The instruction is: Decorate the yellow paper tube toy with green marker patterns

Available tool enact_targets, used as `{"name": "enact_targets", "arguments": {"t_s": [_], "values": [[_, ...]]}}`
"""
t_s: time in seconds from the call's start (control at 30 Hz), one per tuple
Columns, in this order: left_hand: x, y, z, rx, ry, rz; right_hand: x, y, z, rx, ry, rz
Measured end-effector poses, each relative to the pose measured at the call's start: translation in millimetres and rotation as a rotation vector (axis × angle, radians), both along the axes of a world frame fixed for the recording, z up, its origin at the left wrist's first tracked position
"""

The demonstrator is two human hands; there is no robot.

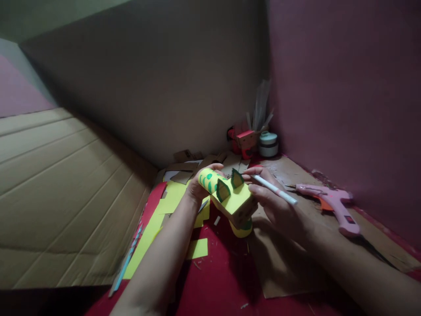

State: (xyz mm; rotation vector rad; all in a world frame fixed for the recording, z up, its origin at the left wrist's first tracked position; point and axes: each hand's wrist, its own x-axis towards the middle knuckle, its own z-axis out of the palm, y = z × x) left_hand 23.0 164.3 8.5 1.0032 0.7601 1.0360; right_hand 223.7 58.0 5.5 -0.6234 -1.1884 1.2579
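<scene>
A yellow paper animal figure [234, 202] with green spots and two green-edged ears is held up above the red tabletop. My left hand [196, 184] is wrapped round its spotted tube-shaped body from the left. The boxy head points toward me, its front face in shadow with dark marks. In my right hand [276, 206] is a white marker [275, 189], its dark tip pointing left near the right ear. Whether the tip touches the ear I cannot tell. Fingers of the right hand are also close to the head's right edge.
A pink glue gun [332, 202] lies at the right on cardboard. Yellow paper pieces [176, 197], a blue striped pencil [128, 259] and scraps lie on the left. Behind stand a light-blue lidded jar [269, 145] and a red box figure [246, 142]. A big cardboard sheet [66, 197] borders the left.
</scene>
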Motion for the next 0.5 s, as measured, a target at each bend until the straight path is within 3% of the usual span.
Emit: {"name": "enact_targets", "arguments": {"t_s": [0.3,0.5], "values": [[17.0,10.6,-7.7,0.05,-0.056,-0.096,-0.6,-0.2,2.5,-0.008,0.069,0.065],[10.9,25.5,-11.8,0.031,0.076,0.091,1.8,1.8,6.5,-0.054,0.121,-0.015]]}}
